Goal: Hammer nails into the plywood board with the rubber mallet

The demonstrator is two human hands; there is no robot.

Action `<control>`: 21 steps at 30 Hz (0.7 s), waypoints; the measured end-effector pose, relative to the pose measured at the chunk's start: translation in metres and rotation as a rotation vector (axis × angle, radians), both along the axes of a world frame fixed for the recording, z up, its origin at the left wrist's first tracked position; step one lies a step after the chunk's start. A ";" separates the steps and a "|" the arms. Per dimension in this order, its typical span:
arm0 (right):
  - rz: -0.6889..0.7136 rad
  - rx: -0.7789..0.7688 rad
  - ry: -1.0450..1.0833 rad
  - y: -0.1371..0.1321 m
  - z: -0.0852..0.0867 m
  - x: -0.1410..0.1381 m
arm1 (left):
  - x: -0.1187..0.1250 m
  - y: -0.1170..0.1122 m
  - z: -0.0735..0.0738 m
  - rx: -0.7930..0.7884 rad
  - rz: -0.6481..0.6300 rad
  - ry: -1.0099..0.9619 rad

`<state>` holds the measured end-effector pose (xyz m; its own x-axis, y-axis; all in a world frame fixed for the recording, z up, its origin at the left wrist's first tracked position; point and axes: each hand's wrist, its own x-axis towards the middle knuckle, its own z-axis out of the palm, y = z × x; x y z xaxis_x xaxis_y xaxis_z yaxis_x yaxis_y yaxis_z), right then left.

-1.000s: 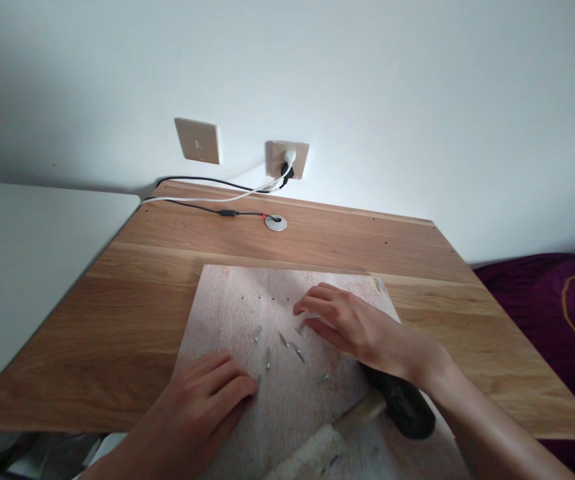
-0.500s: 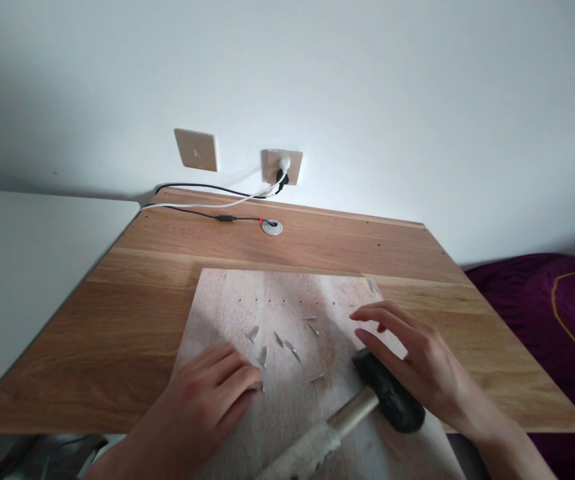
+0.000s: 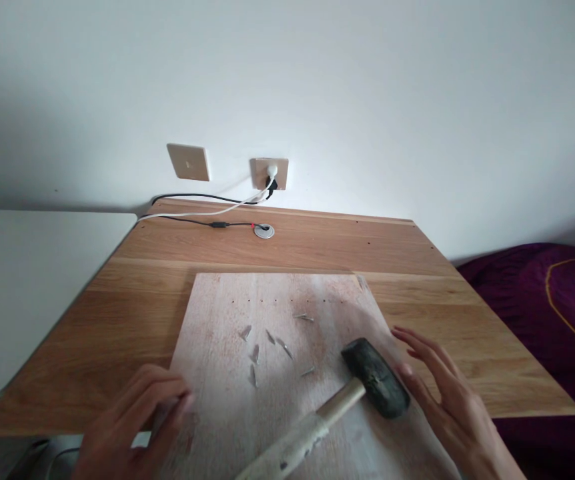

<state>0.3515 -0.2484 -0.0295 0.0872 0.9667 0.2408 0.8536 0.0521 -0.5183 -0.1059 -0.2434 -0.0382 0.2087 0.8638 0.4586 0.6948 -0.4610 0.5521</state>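
A pale wooden board [image 3: 227,413] lies on the table, with a row of small dark dots near its far edge. Several loose nails [image 3: 285,347] are scattered over its middle. A mallet [image 3: 376,379] with a black head and a pale, worn handle rests across the board's right side, the handle's end cut off by the frame. My right hand [image 3: 450,403] is open beside the mallet head, fingers stretched forward; whether they touch it I cannot tell. My left hand [image 3: 135,420], somewhat blurred, is at the board's left edge with bent fingers apart from the thumb and nothing visible in them.
The wooden table [image 3: 417,293] extends around the board to the white wall. Cables [image 3: 182,215] run from a wall socket [image 3: 270,173] along the table's back, near a round cable grommet [image 3: 264,231]. A white surface [image 3: 42,287] adjoins on the left; purple fabric [image 3: 522,293] lies right.
My left hand has drawn back left from the nails to the board's edge. My right hand has moved right and back from over the board. Two nails at the right now lie closer together.
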 end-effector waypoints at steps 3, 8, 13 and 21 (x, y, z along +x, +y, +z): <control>-0.135 0.032 -0.030 -0.016 -0.014 0.014 | -0.021 -0.015 -0.016 -0.077 0.175 0.046; -0.167 -0.023 -0.036 -0.030 -0.022 0.015 | -0.031 -0.018 -0.027 -0.009 0.134 0.135; -0.229 -0.098 0.009 -0.030 -0.011 0.005 | -0.027 -0.017 -0.026 0.012 0.070 0.129; -0.181 -0.165 0.089 -0.026 0.015 -0.009 | -0.045 -0.024 -0.016 -0.110 0.148 0.104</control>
